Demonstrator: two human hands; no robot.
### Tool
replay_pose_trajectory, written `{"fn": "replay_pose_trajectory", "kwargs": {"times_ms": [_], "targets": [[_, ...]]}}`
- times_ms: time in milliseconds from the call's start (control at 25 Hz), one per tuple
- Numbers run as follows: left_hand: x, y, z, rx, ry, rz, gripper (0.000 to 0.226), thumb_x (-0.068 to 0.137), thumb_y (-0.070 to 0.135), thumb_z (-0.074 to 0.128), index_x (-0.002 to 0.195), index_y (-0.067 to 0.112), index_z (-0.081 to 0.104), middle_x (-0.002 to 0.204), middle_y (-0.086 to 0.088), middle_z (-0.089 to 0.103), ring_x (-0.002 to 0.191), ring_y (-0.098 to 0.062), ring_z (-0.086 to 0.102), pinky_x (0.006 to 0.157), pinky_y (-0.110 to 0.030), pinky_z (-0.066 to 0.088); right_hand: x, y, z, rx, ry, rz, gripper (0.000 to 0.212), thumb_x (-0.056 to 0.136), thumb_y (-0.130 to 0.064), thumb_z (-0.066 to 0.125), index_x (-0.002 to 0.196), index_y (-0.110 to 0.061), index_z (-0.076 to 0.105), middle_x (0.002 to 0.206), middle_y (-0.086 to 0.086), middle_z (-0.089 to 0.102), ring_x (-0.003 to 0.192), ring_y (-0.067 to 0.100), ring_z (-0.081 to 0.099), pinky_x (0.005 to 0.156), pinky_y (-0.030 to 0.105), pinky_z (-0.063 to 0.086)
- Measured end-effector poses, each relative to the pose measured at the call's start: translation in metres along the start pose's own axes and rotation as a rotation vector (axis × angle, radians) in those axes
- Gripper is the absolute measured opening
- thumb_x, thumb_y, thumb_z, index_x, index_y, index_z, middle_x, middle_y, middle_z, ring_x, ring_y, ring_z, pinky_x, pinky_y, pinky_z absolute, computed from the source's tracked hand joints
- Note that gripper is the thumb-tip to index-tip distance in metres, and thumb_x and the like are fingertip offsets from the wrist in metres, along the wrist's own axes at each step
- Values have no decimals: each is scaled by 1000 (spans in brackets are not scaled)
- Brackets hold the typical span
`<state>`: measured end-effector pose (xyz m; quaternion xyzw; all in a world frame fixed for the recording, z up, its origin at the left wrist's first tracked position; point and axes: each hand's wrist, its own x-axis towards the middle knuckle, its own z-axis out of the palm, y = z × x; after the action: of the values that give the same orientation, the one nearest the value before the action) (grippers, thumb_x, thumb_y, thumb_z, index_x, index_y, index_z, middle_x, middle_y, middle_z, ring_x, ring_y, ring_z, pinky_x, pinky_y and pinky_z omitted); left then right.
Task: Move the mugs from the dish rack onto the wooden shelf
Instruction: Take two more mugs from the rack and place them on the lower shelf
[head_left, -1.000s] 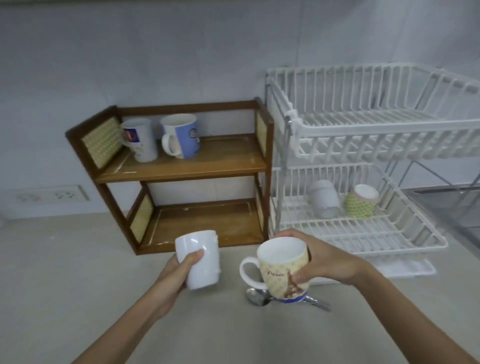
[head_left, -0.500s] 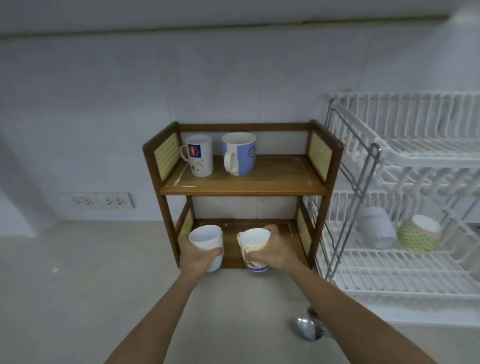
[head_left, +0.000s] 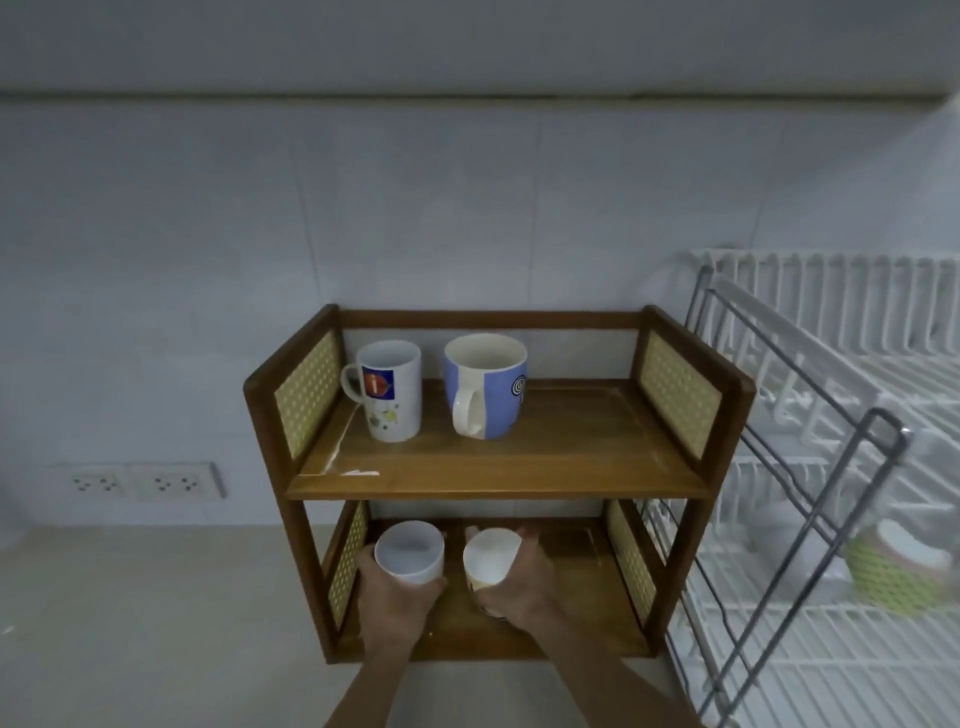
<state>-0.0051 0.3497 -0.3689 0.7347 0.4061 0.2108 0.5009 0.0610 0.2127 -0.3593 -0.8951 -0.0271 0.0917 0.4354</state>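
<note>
My left hand (head_left: 396, 603) grips a plain white mug (head_left: 410, 552) inside the lower tier of the wooden shelf (head_left: 498, 470), at its left side. My right hand (head_left: 519, 587) holds a yellow patterned mug (head_left: 488, 560) just to the right of it, tilted toward me. On the upper tier stand a white mug with a red and blue picture (head_left: 389, 391) and a blue and white mug (head_left: 485, 385), both upright. In the white dish rack (head_left: 831, 639) at the right, a green patterned mug (head_left: 896, 569) lies on its side on the lower tier.
The dish rack's grey metal frame (head_left: 810, 525) stands close against the shelf's right side. Wall sockets (head_left: 140, 482) sit low on the tiled wall at the left. Beige countertop (head_left: 156, 623) spreads left of the shelf.
Both hands have carried their mugs forward from in front of the shelf into its lower tier. My view has moved closer and turned left, so less of the rack shows.
</note>
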Motion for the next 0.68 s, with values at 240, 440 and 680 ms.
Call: {"fn": "replay_pose_trajectory", "kwargs": {"times_ms": [240,440,680], "targets": [[8,-11,10,16,-3,59,111,41,31,94,130,16,29,124,-10,55,114,-31,55,96,-41,44,11,5,3,7,-19,-15,108,46,-30,92,134,-20,31,130,3,50,121,23,49,97,36,47],[-2,0,7,-13,-12,83,104,53,26,91,136,14,29,131,-12,52,121,-32,50,101,-44,41,3,7,-5,-22,-82,-59,109,54,-28,91,140,-17,25,136,6,44,126,24,44,102,36,42],[-42,21,-19,0,-1,319,70,78,-2,70,139,3,35,139,-18,47,130,-33,43,110,-45,36,-36,-1,-44,21,-142,-180,83,67,-21,81,136,-18,35,136,5,47,126,23,45,101,31,41]]}}
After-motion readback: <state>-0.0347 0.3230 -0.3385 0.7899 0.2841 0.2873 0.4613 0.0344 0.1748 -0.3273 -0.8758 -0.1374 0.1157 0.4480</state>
